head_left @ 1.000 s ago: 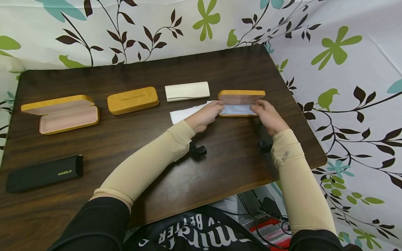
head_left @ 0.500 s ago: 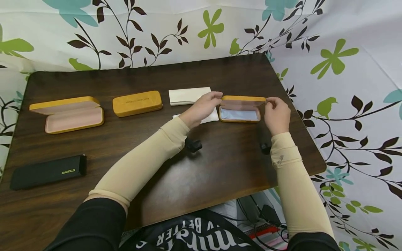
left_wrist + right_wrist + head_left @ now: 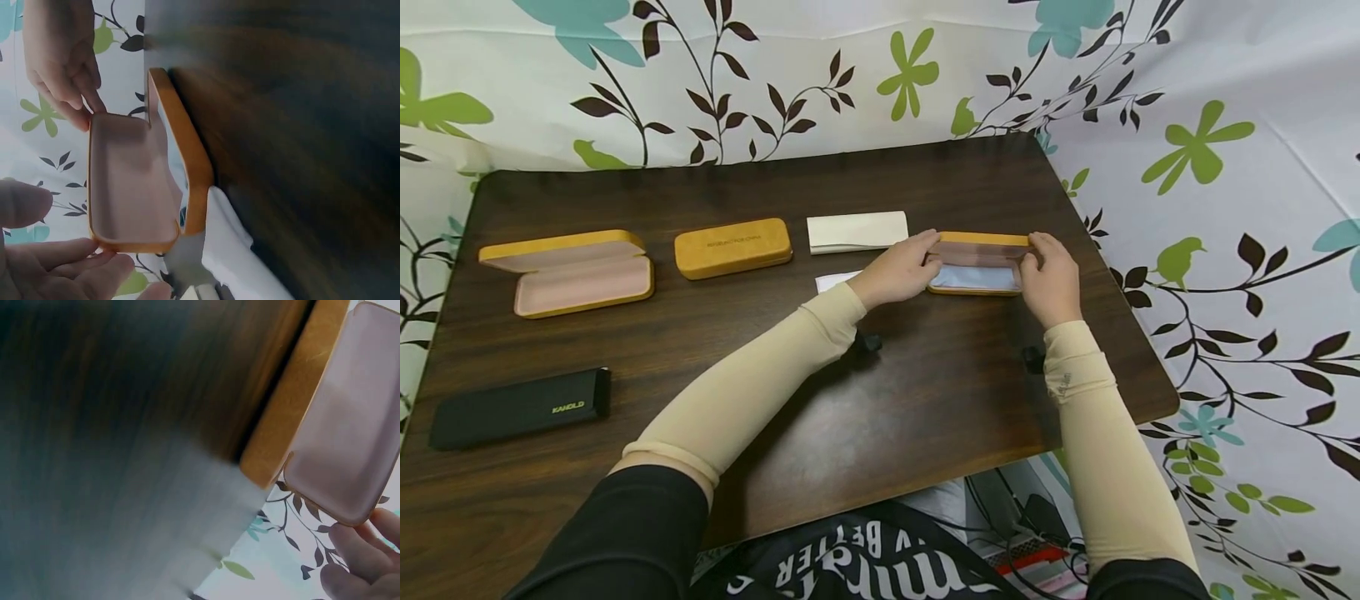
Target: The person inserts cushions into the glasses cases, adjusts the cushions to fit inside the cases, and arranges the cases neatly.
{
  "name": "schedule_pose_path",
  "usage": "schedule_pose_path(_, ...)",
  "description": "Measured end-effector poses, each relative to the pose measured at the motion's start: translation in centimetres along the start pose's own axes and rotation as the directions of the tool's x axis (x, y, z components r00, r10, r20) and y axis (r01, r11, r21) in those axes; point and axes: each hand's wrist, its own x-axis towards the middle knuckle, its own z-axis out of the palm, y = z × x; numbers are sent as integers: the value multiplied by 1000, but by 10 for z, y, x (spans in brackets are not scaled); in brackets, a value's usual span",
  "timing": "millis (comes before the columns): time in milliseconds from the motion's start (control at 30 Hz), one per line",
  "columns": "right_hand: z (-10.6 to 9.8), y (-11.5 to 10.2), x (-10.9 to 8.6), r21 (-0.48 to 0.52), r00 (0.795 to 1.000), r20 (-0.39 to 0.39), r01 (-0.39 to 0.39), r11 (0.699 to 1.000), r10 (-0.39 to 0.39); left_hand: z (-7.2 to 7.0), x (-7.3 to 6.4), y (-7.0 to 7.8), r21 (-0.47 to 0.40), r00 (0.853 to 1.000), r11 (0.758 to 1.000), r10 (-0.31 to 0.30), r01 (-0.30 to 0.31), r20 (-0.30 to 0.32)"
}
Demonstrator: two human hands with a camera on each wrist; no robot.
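A small yellow glasses case (image 3: 985, 238) stands with its lid raised at the right of the table. Inside its base lies a folded light-blue cloth (image 3: 973, 278). My left hand (image 3: 897, 271) touches the lid's left corner with extended fingers, its thumb apart from the lid in the left wrist view. At the opposite corner, fingertips of my right hand (image 3: 1052, 279) rest on the lid's edge; the right wrist view has that hand (image 3: 369, 562) below the pink lining (image 3: 350, 419). A white cloth or paper (image 3: 833, 282) lies partly hidden behind my left hand.
Left of the hands sit a cream folded case (image 3: 857, 232), a closed yellow glasses case (image 3: 733, 248) and an open yellow one (image 3: 583, 285). A black case (image 3: 520, 408) lies at the near left. The table's edge (image 3: 1097, 250) runs close on the right.
A second ago both hands were on the blue cloth inside the case. They have since lifted off it and moved to the two corners of the lid. The head view has shifted slightly.
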Motion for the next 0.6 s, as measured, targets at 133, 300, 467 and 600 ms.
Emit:
schedule_pose_path(133,-1,3,0,9,1000,3,-10,1000,10,1,0,0,-20,1000,1000,-8,8,14)
schedule_pose_path(300,0,6,-1,-18,1000,2,16,1000,-16,5,-1,0,-15,1000,1000,-14,14,-6)
schedule_pose_path(467,2,8,-3,-15,999,-8,37,999,-38,9,-5,1,-44,1000,999,-4,4,-7)
schedule_pose_path(600,2,7,-5,-9,1000,-10,29,1000,-29,13,-7,-1,-42,1000,999,-4,4,-16)
